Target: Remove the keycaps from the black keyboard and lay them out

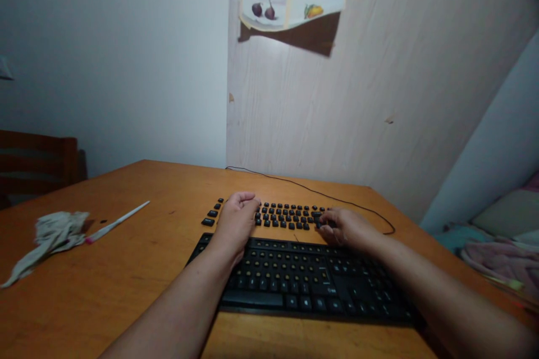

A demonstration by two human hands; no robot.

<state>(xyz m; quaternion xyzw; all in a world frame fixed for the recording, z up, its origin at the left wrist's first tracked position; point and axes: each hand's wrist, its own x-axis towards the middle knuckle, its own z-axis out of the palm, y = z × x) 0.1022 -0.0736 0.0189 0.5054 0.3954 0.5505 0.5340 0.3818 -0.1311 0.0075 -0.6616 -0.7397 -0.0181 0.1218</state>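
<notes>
- One black keyboard [269, 280] is lying on the wooden table [126, 269], and many of its key spots are showing no caps.
- Loose keys [279, 218] are lying in rows just past the keyboard's far edge.
- The left hand [238, 216] is curling over the rows beyond the keyboard's left half. Its fingertips are hiding, so I cannot tell if it is holding a key.
- The right hand [339, 227] is bending its fingers close together over the rows' right end, beyond the keyboard. I cannot tell if it is pinching one.
- A sleeveless wrist could be bumping the rows and mixing up the keys, because both arms are reaching across the keyboard.
- A tug on the black cord [303, 185], curving beyond the keyboard, could be knocking keys too.
- Counting now: two hands, one keyboard, one cord. Four loose keys are sitting left of the left hand; more than twenty are showing between the hands. Some are hiding, so I cannot count them all.
- Left of the keyboard, one white stick [122, 220] and one crumpled cloth [63, 230] are lying.
</notes>
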